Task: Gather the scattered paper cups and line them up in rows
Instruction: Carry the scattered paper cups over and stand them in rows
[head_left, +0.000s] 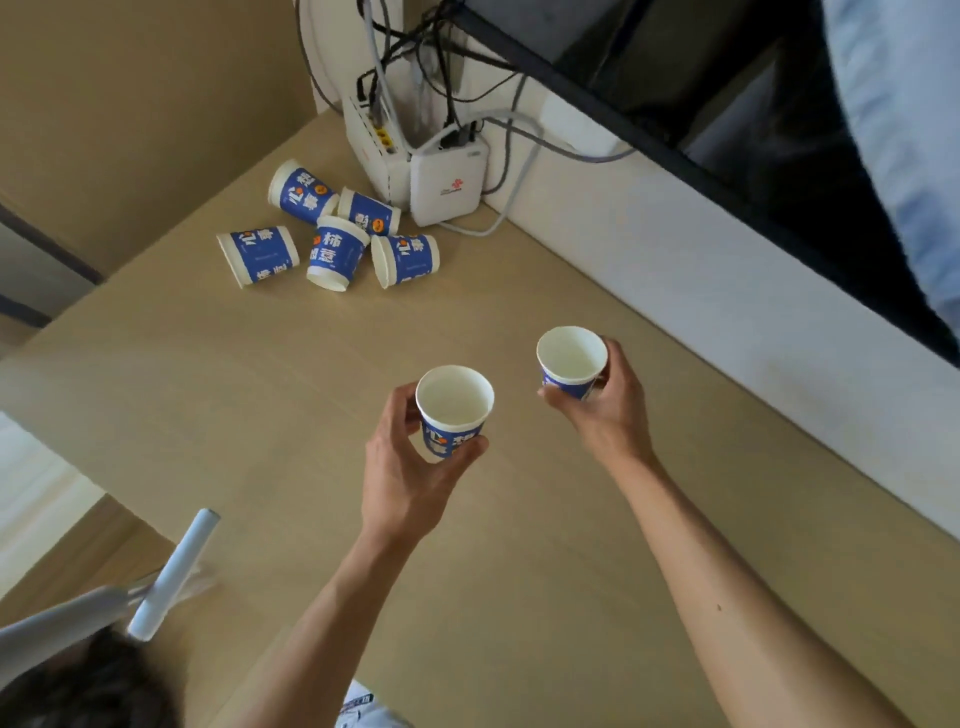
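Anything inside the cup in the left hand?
Nothing: the paper cup in the left hand shows only its bare white interior. The fingers cover part of its outer wall.

1. Paper cup (453, 410): white inside, blue printed wrap outside, empty, upright, gripped in the left hand (410, 467).
2. Second cup (571, 361): same design, empty, upright, gripped in the right hand (608, 410), just right of the first and slightly farther off.
3. Five matching cups, tipped over in a loose cluster at the table's (234, 389) far end: back-left cup (300, 191), back-right cup (370, 212), front-left cup (258, 254), middle cup (335, 253), front-right cup (405, 260).
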